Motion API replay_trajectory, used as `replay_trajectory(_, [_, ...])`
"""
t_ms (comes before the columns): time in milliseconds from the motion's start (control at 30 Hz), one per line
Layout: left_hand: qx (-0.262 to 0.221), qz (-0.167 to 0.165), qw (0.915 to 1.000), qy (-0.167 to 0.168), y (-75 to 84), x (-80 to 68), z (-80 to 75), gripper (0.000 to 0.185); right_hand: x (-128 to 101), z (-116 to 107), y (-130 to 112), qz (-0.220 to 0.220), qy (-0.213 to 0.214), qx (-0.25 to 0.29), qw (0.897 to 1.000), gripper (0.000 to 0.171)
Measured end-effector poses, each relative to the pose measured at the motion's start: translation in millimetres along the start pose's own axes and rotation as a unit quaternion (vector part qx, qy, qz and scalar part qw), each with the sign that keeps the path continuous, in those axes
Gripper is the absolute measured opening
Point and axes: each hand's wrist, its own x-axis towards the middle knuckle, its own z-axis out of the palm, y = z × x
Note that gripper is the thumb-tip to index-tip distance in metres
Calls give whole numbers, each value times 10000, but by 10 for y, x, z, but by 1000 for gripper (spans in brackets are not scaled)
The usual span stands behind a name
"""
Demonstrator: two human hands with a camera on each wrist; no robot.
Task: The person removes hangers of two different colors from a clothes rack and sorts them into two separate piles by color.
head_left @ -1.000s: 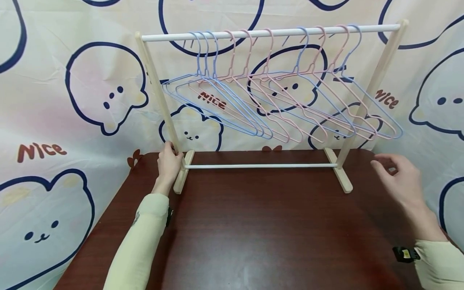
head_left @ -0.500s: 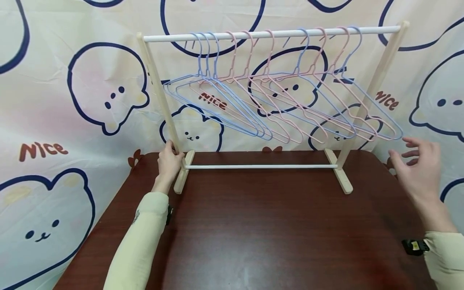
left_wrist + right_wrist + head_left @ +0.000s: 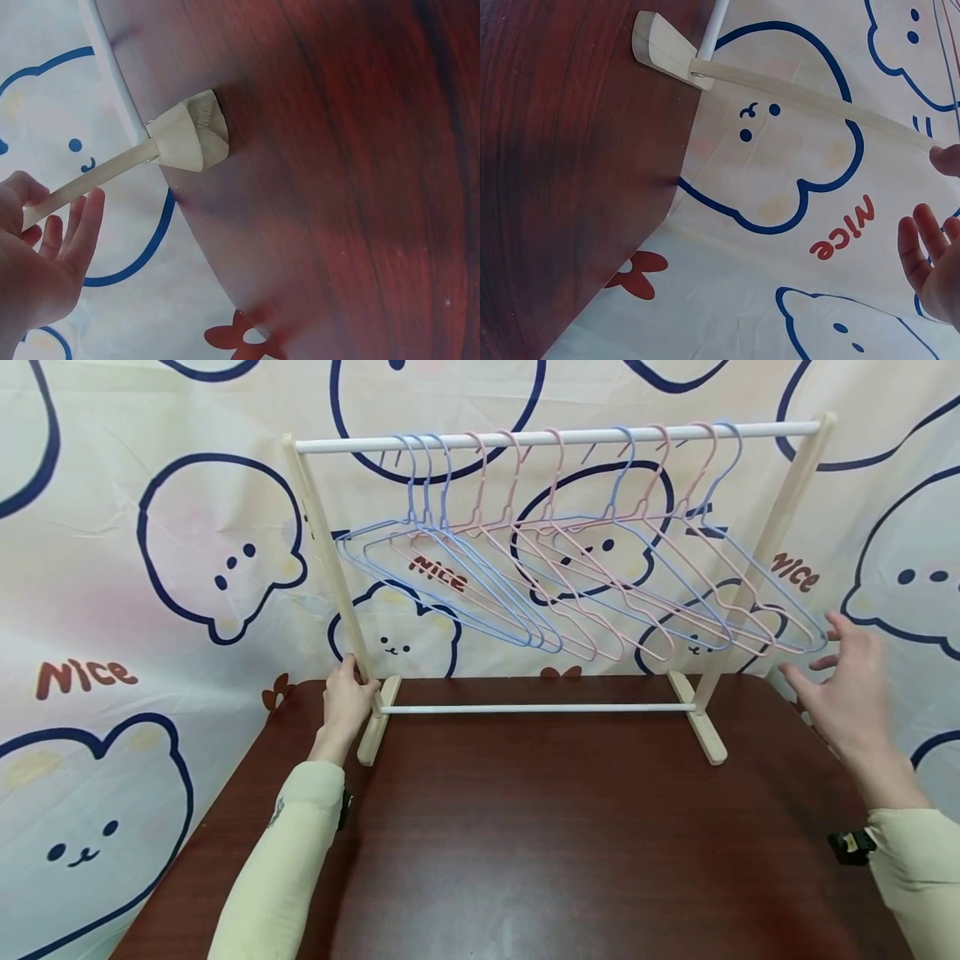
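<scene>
A small wooden clothes rack (image 3: 330, 560) with a white top rail (image 3: 555, 437) stands at the back of the dark red table (image 3: 540, 843). Several blue and pink wire hangers (image 3: 570, 585) hang on the rail. My left hand (image 3: 347, 697) grips the rack's left post just above its foot (image 3: 372, 731); in the left wrist view the thumb and fingers (image 3: 71, 232) lie round the post (image 3: 105, 174). My right hand (image 3: 843, 685) is open with fingers spread, right beside the lower tip of the rightmost blue hanger (image 3: 765, 578). Whether it touches the hanger I cannot tell.
A cloth backdrop (image 3: 150, 568) printed with bears hangs close behind the table and round its sides. The rack's right foot (image 3: 705, 731) stands near the table's back right corner. The white lower bar (image 3: 536, 708) joins the two feet.
My right hand has risen from just above the table's right side to the rightmost hanger's tip, and its fingers have spread. The left hand has stayed on the post.
</scene>
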Motion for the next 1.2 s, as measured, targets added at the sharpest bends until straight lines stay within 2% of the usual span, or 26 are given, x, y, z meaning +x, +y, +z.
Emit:
replay_trajectory(133, [27,15,10000,5,3,6,-9,24,62,23,-29,-87,-40,7,10000,84])
replay_trajectory(367, [-110,-102,9998,-156,6,21,-30,27,102,57,-67,-570,410,63,9975,76])
replay_trajectory(700, [-171,-204,9992,-308,10,17,-51,31,75,65,-91,-888,861,53,9923,66])
replay_trajectory(833, [-66,-228,9991,-360,18,14,-65,32,38,70,-61,-1093,1119,100,9876,65])
replay_trajectory(1000, [84,-60,9987,-498,13,21,-69,33,3,67,-18,-1326,1474,-84,9801,63])
replay_trajectory(1200, [10,35,9992,-405,-18,26,-72,25,-30,54,-69,-1573,1654,-277,9732,61])
